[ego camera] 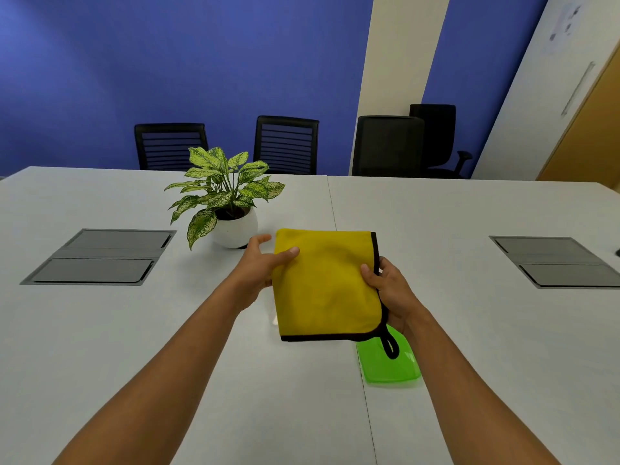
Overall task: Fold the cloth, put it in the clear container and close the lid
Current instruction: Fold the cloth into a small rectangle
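Note:
A folded yellow cloth (327, 286) with black trim and a black hanging loop is held up above the white table (134, 330). My left hand (260, 266) grips its left edge, thumb on top. My right hand (391, 292) grips its right edge. A green lid (389, 365) lies flat on the table below the cloth's lower right corner, partly covered by it. The clear container is hidden behind the cloth; only a faint glint shows at the cloth's lower left.
A potted plant (228, 203) in a white pot stands just behind my left hand. Grey cable hatches are set into the table at the left (100, 256) and right (557, 261). Black chairs (287, 144) line the far side.

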Demonstrator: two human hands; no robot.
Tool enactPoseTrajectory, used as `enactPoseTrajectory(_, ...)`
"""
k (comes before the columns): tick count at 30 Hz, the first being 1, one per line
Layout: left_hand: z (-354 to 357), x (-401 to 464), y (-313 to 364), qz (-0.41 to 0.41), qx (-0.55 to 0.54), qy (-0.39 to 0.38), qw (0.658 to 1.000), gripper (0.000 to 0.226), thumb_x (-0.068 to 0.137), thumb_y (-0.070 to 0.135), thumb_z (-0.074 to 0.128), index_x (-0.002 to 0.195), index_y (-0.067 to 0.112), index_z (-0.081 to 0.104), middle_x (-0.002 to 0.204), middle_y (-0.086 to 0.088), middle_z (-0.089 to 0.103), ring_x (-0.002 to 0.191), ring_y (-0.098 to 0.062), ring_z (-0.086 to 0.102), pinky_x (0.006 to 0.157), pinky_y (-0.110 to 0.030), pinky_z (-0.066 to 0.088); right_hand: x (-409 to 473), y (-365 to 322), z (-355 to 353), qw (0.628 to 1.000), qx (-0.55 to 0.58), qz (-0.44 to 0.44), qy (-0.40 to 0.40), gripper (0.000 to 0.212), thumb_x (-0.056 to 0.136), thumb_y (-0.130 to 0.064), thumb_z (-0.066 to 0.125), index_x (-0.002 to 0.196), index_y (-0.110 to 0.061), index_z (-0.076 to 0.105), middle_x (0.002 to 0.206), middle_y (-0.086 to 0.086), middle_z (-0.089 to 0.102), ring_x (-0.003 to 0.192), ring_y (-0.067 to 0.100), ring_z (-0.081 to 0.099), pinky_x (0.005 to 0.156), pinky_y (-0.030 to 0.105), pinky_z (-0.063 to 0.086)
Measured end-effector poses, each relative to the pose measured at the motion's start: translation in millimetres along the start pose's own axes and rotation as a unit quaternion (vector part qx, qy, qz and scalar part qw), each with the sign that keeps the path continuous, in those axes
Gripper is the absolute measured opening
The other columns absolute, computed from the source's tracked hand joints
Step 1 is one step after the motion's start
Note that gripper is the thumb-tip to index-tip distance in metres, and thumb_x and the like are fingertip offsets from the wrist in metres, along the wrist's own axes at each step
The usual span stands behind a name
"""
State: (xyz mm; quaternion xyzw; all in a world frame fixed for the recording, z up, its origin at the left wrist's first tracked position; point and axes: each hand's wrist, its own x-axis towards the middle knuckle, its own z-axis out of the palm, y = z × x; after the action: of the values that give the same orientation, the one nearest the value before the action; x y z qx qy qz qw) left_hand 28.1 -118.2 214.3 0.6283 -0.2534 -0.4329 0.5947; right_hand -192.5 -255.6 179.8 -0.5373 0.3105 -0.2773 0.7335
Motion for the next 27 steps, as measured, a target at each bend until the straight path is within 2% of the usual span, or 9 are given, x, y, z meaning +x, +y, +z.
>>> enactPoseTrajectory(3, -6, 2, -9, -0.028, -0.029, -0.063, 0.997, 0.103, 0.061, 0.030, 0.084, 0.146, 0.026, 0.026, 0.134, -0.009, 0.052, 0.114, -0.034, 0.059, 0.096, -0.053, 0.050, 2, -1, 0, 1.000, -0.012, -0.002, 0.017, 0.040, 0.092, -0.027, 0.059, 0.129, -0.016, 0.048, 0.128, 0.010, 0.060, 0.109, 0.032, 0.063, 0.085, 0.050, 0.055)
enactPoseTrajectory(7, -7, 5, -23, -0.013, -0.042, -0.115, 0.992, 0.079, 0.074, 0.013, 0.075, 0.144, 0.011, 0.038, 0.139, -0.016, 0.055, 0.120, -0.036, 0.057, 0.104, -0.057, 0.043, 3, 0, 2, 0.999, -0.018, 0.001, 0.030, 0.042, 0.091, -0.028, 0.059, 0.129, -0.016, 0.048, 0.127, 0.010, 0.061, 0.106, 0.029, 0.064, 0.078, 0.043, 0.058)
enactPoseTrajectory(9, -7, 4, -27, 0.000, -0.071, -0.110, 0.991, 0.073, 0.074, 0.011, 0.073, 0.140, 0.009, 0.042, 0.138, -0.016, 0.055, 0.120, -0.036, 0.058, 0.101, -0.054, 0.046, 3, 1, 4, 1.000, -0.012, 0.008, 0.026, 0.048, 0.088, -0.031, 0.062, 0.131, -0.015, 0.048, 0.126, 0.009, 0.062, 0.106, 0.029, 0.065, 0.077, 0.043, 0.058)
enactPoseTrajectory(14, -12, 0, -36, -0.016, -0.057, -0.115, 0.992, 0.067, 0.071, 0.019, 0.075, 0.131, 0.025, 0.046, 0.134, -0.009, 0.056, 0.117, -0.034, 0.058, 0.086, -0.050, 0.054, 3, 0, 5, 1.000, 0.000, 0.014, 0.006, 0.051, 0.086, -0.029, 0.065, 0.132, -0.013, 0.048, 0.126, 0.012, 0.063, 0.105, 0.031, 0.066, 0.077, 0.043, 0.059)
enactPoseTrajectory(18, -23, 0, -35, 0.022, 0.006, -0.089, 0.996, 0.051, 0.078, 0.019, 0.075, 0.118, 0.037, 0.048, 0.129, -0.006, 0.057, 0.112, -0.032, 0.060, 0.082, -0.049, 0.055, 1, -8, -1, 0.995, 0.024, 0.008, -0.094, 0.056, 0.078, -0.005, 0.068, 0.129, -0.012, 0.048, 0.123, 0.012, 0.065, 0.109, 0.034, 0.064, 0.081, 0.046, 0.058)
enactPoseTrajectory(22, -34, 2, -31, 0.091, -0.012, -0.091, 0.992, 0.047, 0.085, 0.012, 0.069, 0.124, 0.034, 0.056, 0.126, -0.003, 0.063, 0.110, -0.029, 0.064, 0.075, -0.043, 0.058, 2, -10, 4, 0.996, -0.026, -0.052, -0.071, 0.044, 0.082, 0.017, 0.058, 0.114, -0.013, 0.060, 0.115, 0.010, 0.065, 0.100, 0.031, 0.066, 0.078, 0.043, 0.060)
enactPoseTrajectory(24, -36, 3, -31, 0.128, -0.006, -0.102, 0.986, 0.037, 0.091, 0.001, 0.059, 0.122, 0.020, 0.060, 0.118, -0.010, 0.068, 0.103, -0.033, 0.066, 0.072, -0.045, 0.058, 2, -8, 10, 0.995, -0.036, -0.079, -0.048, 0.047, 0.081, 0.024, 0.050, 0.102, -0.015, 0.067, 0.112, 0.011, 0.065, 0.093, 0.028, 0.066, 0.077, 0.045, 0.058)
enactPoseTrajectory(26, -40, 4, -31, 0.144, 0.017, -0.111, 0.983, 0.025, 0.092, -0.007, 0.051, 0.101, 0.013, 0.064, 0.100, -0.011, 0.069, 0.088, -0.036, 0.062, 0.063, -0.042, 0.051, 2, -6, 14, 0.994, -0.047, -0.090, -0.045, 0.052, 0.078, 0.028, 0.041, 0.083, -0.016, 0.069, 0.106, 0.011, 0.067, 0.088, 0.027, 0.065, 0.065, 0.041, 0.054)
enactPoseTrajectory(27, -43, 4, -30, 0.144, 0.029, -0.114, 0.983, 0.030, 0.092, -0.010, 0.048, 0.091, 0.016, 0.064, 0.095, -0.006, 0.070, 0.083, -0.030, 0.061, 0.061, -0.038, 0.048, 2, -6, 15, 0.994, -0.055, -0.085, -0.049, 0.051, 0.078, 0.027, 0.039, 0.077, -0.017, 0.066, 0.106, 0.011, 0.066, 0.086, 0.027, 0.063, 0.058, 0.036, 0.050)
